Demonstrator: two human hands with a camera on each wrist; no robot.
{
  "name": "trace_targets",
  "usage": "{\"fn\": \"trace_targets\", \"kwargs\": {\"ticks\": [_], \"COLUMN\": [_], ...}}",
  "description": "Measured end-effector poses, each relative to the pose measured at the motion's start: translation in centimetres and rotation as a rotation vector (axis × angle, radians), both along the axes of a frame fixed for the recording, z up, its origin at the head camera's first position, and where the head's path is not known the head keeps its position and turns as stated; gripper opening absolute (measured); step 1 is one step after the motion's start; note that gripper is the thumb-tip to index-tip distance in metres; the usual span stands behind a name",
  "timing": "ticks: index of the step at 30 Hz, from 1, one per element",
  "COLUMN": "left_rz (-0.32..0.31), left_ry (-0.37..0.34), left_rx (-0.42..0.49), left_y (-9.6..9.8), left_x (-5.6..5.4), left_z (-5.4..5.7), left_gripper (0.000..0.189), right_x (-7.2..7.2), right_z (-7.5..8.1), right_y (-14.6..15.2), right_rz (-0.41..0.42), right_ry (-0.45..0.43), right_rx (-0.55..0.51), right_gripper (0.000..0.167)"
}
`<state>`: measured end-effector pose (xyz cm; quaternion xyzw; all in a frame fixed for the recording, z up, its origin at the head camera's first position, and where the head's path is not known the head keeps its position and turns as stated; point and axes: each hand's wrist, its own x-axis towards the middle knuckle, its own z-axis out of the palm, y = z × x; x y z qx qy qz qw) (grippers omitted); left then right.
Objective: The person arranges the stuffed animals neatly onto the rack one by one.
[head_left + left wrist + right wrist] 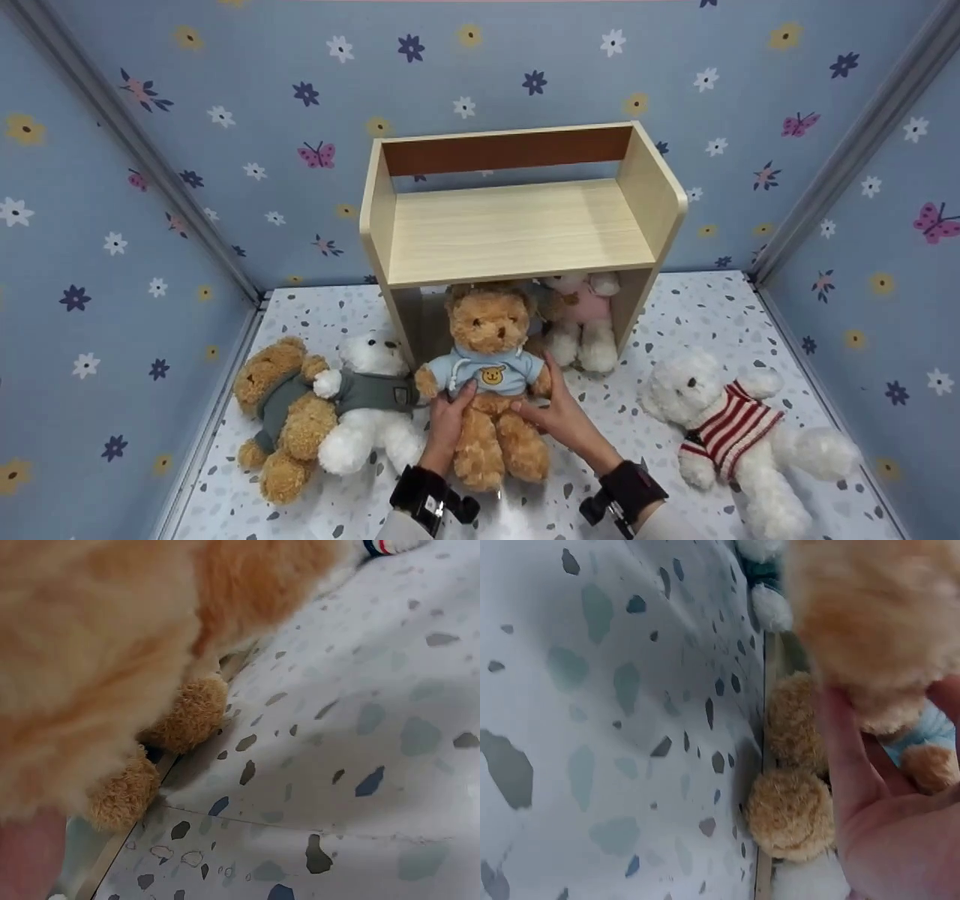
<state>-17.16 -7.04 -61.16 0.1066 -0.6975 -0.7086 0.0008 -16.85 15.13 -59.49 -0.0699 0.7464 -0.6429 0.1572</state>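
Note:
A brown teddy bear (491, 322) in a light blue hoodie is held upright at the front of the wooden shelf unit (517, 229). My left hand (445, 426) grips its side at the waist, thumb on the front. Opposite, my right hand (562, 414) holds the other side, with the thumb across its belly. In the right wrist view, fingers (847, 757) of that hand curl against the fur. Inside the lower compartment sits a pale plush toy (585, 319) in pink. Curly brown plush feet (791, 814) show behind the held bear; the rest of that toy is mostly hidden.
Left of the shelf lie a brown bear (281, 420) in dark green and a white bear (371, 405) in a grey-green top. A white bear (739, 442) in a red-striped sweater lies at the right. Flowered panels (465, 67) enclose the speckled floor (622, 480).

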Motion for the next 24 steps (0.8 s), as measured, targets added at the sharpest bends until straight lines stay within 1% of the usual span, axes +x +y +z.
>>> {"fn": "trace_targets", "kwargs": {"ticks": [1,3,5,6,8,10,11,12,13,17,18,20,22,24], "left_rz": [0.009,0.012,0.027,0.032,0.043,0.062,0.073,0.081,0.095,0.121,0.116,0.101,0.082,0.056], "left_ry": [-0.001,-0.002,0.009,0.020,0.038,0.063,0.072,0.080,0.089,0.113,0.113,0.087,0.047,-0.001], "left_rx": [0.000,0.007,0.047,0.063,0.079,0.097,0.085,0.079,0.072,0.063,0.062,0.065,0.070,0.073], "left_y": [-0.1,-0.5,-0.8,-0.9,-1.3,-1.6,-1.7,-1.9,-2.0,-2.4,-2.5,-2.6,-2.8,-2.9], "left_x": [-0.1,-0.5,-0.9,-1.0,-1.5,-2.1,-2.4,-2.7,-3.2,-3.7,-3.8,-3.9,-4.1,-4.1], "left_z": [0.1,0.1,0.5,1.1,1.6,2.1,2.2,2.2,1.7,1.6,1.6,1.9,2.2,2.7], "left_gripper": [0.041,0.032,0.023,0.021,0.018,0.016,0.017,0.019,0.021,0.029,0.031,0.033,0.040,0.050], "right_x": [0.0,-0.2,-0.3,-0.4,-0.5,-0.6,-0.6,-0.6,-0.6,-0.6,-0.7,-0.8,-0.9,-0.9], "right_z": [0.0,-0.1,0.0,0.1,0.1,0.3,0.4,0.4,0.4,0.2,0.2,0.2,0.2,0.2], "right_y": [-0.2,-0.5,-0.8,-1.0,-1.4,-1.8,-2.0,-2.1,-2.2,-2.7,-2.8,-3.0,-3.3,-3.5], "right_rz": [-0.004,-0.005,0.019,0.035,0.064,0.095,0.105,0.114,0.127,0.158,0.163,0.173,0.169,0.145], "right_ry": [0.004,-0.003,0.000,-0.002,-0.012,-0.008,-0.004,0.000,0.004,0.025,0.032,0.088,0.159,0.216], "right_rx": [-0.001,-0.007,-0.002,0.006,0.029,0.038,0.046,0.048,0.050,0.046,0.040,0.033,0.028,0.045], "right_gripper": [0.108,0.101,0.092,0.086,0.079,0.077,0.075,0.075,0.076,0.077,0.075,0.072,0.069,0.067]}}
